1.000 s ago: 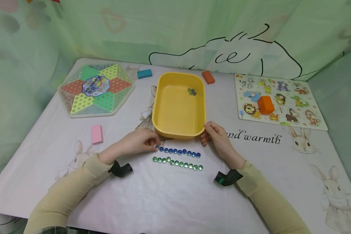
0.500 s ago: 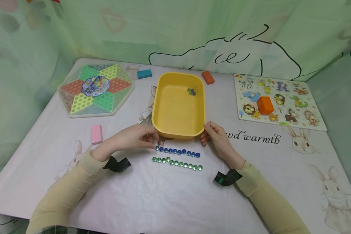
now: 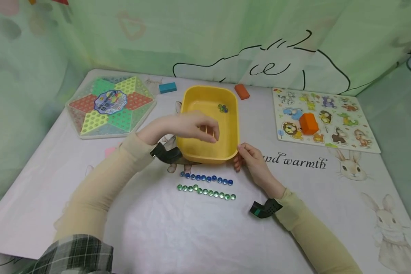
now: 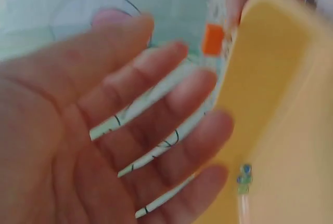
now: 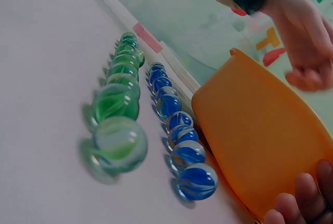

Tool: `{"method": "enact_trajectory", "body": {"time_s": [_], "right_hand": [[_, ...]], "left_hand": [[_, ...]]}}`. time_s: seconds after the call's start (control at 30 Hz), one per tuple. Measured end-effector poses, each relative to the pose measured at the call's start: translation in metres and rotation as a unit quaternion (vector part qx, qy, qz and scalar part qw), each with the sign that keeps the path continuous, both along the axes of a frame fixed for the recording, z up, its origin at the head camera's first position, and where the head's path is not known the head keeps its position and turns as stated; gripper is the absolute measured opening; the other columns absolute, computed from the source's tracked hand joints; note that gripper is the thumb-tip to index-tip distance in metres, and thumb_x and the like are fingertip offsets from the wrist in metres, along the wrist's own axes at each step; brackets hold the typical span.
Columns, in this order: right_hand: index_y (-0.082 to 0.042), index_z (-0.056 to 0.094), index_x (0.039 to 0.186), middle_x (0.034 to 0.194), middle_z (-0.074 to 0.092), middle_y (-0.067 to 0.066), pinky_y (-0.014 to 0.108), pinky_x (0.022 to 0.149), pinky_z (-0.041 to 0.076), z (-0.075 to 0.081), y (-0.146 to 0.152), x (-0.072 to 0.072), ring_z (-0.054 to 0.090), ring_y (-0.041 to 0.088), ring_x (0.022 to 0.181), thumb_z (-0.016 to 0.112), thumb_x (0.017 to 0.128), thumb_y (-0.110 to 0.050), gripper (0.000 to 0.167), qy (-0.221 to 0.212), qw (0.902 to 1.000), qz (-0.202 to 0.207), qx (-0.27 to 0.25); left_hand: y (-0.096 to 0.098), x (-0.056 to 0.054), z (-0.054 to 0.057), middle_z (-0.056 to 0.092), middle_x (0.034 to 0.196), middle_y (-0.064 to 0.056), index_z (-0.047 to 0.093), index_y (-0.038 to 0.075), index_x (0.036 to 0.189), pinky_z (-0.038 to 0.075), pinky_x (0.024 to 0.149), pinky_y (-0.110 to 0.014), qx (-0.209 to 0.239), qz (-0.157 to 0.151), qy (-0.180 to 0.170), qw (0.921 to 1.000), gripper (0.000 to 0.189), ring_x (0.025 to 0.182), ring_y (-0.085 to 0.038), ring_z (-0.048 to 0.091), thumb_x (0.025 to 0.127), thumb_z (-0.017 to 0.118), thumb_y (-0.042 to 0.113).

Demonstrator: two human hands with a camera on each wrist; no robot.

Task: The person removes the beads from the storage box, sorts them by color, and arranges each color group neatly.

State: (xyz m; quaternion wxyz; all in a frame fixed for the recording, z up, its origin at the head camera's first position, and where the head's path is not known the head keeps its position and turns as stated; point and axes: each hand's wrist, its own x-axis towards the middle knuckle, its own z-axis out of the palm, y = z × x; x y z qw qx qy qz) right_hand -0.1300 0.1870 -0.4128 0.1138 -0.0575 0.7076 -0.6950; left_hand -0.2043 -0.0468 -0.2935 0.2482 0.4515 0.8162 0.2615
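Observation:
My left hand hovers over the yellow plastic tub, its fingers loosely bent and apart. The left wrist view shows the bare palm with nothing in it. At the tub's near right corner, my right hand holds the rim between thumb and fingers. Inside the tub, a small cluster of green and blue marbles lies near the far right. In front of the tub stretch a row of blue marbles and, nearer me, a row of green marbles, one slightly out of line.
A Chinese checkers board lies at the back left. Behind the tub are a blue block and a red-orange block. On the animal puzzle board at right sits an orange block. My left sleeve partly covers a pink block.
My left hand has left the left end of the blue marble row and moved up and right over the tub. My right hand keeps its place at the tub's corner.

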Motion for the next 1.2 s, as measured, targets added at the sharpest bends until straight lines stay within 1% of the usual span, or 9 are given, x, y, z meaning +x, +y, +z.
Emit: {"method": "enact_trajectory", "body": {"time_s": [0.1, 0.2, 0.27, 0.37, 0.47, 0.6, 0.87, 1.0, 1.2], "right_hand": [[-0.011, 0.052, 0.079, 0.069, 0.055, -0.003, 0.021, 0.053, 0.047, 0.000, 0.000, 0.000, 0.053, 0.008, 0.056, 0.041, 0.099, -0.026, 0.027, 0.000, 1.0000, -0.001, -0.001], [-0.011, 0.052, 0.079, 0.069, 0.056, -0.003, 0.021, 0.053, 0.047, -0.001, -0.002, 0.000, 0.053, 0.008, 0.056, 0.042, 0.099, -0.026, 0.027, -0.001, 1.0000, 0.001, -0.002], [-0.011, 0.051, 0.079, 0.069, 0.056, -0.003, 0.021, 0.054, 0.047, -0.001, -0.003, 0.000, 0.053, 0.008, 0.057, 0.041, 0.099, -0.025, 0.027, -0.005, 1.0000, 0.002, -0.001], [-0.010, 0.051, 0.079, 0.069, 0.056, -0.002, 0.022, 0.054, 0.047, -0.002, -0.004, 0.000, 0.053, 0.009, 0.057, 0.041, 0.099, -0.022, 0.026, -0.011, 0.9999, 0.002, 0.002], [-0.010, 0.052, 0.079, 0.069, 0.056, -0.002, 0.021, 0.054, 0.047, -0.001, -0.003, 0.001, 0.053, 0.009, 0.056, 0.040, 0.099, -0.021, 0.026, -0.011, 0.9999, -0.002, 0.004], [-0.011, 0.052, 0.079, 0.069, 0.056, -0.003, 0.021, 0.053, 0.047, 0.000, 0.000, 0.001, 0.053, 0.009, 0.056, 0.041, 0.099, -0.022, 0.026, -0.005, 1.0000, -0.003, 0.005], [-0.012, 0.053, 0.080, 0.069, 0.056, -0.003, 0.022, 0.053, 0.047, 0.000, 0.000, 0.001, 0.053, 0.008, 0.056, 0.041, 0.099, -0.020, 0.024, -0.003, 1.0000, 0.002, -0.003], [-0.012, 0.053, 0.080, 0.068, 0.057, -0.002, 0.022, 0.053, 0.047, -0.001, -0.002, 0.001, 0.054, 0.008, 0.056, 0.040, 0.099, -0.020, 0.024, -0.003, 1.0000, 0.005, -0.005], [-0.010, 0.052, 0.079, 0.068, 0.057, -0.002, 0.022, 0.053, 0.047, -0.002, 0.000, 0.001, 0.053, 0.009, 0.056, 0.041, 0.099, -0.019, 0.025, 0.004, 1.0000, -0.001, -0.006]], "left_hand": [[0.018, -0.027, 0.000, 0.060, 0.093, -0.003, 0.062, 0.012, 0.098, 0.044, 0.071, -0.026, -0.031, 0.068, 0.029, 0.9968, 0.015, 0.081, -0.016, 0.055, 0.093, 0.055, 0.024], [0.030, -0.051, -0.007, 0.061, 0.094, -0.005, 0.062, 0.010, 0.100, 0.045, 0.070, -0.026, -0.046, 0.127, 0.042, 0.9899, 0.018, 0.080, -0.019, 0.057, 0.093, 0.053, 0.023], [0.035, -0.062, -0.015, 0.060, 0.095, -0.006, 0.062, 0.008, 0.102, 0.046, 0.070, -0.026, -0.053, 0.150, 0.036, 0.9865, 0.019, 0.080, -0.019, 0.056, 0.094, 0.052, 0.022], [0.042, -0.071, -0.027, 0.060, 0.101, -0.007, 0.062, 0.007, 0.104, 0.045, 0.070, -0.024, -0.072, 0.163, 0.033, 0.9834, 0.019, 0.079, -0.017, 0.054, 0.093, 0.050, 0.019], [0.048, -0.076, -0.036, 0.058, 0.112, -0.008, 0.061, 0.007, 0.107, 0.041, 0.071, -0.025, -0.097, 0.169, 0.039, 0.9801, 0.021, 0.081, -0.017, 0.050, 0.093, 0.049, 0.016], [0.057, -0.082, -0.046, 0.054, 0.124, -0.006, 0.058, 0.009, 0.117, 0.038, 0.079, -0.026, -0.127, 0.174, 0.058, 0.9747, 0.027, 0.092, -0.018, 0.047, 0.092, 0.049, 0.015], [0.068, -0.088, -0.061, 0.053, 0.128, -0.006, 0.050, 0.014, 0.129, 0.039, 0.092, -0.031, -0.158, 0.184, 0.090, 0.9660, 0.036, 0.102, -0.020, 0.047, 0.093, 0.046, 0.015], [0.070, -0.087, -0.065, 0.056, 0.123, -0.006, 0.052, 0.014, 0.126, 0.040, 0.094, -0.032, -0.162, 0.185, 0.118, 0.9622, 0.032, 0.103, -0.019, 0.050, 0.094, 0.047, 0.016], [0.079, -0.084, -0.064, 0.060, 0.118, -0.004, 0.061, 0.015, 0.113, 0.043, 0.092, -0.033, -0.172, 0.160, 0.142, 0.9616, 0.023, 0.107, -0.019, 0.054, 0.092, 0.053, 0.019]]}}
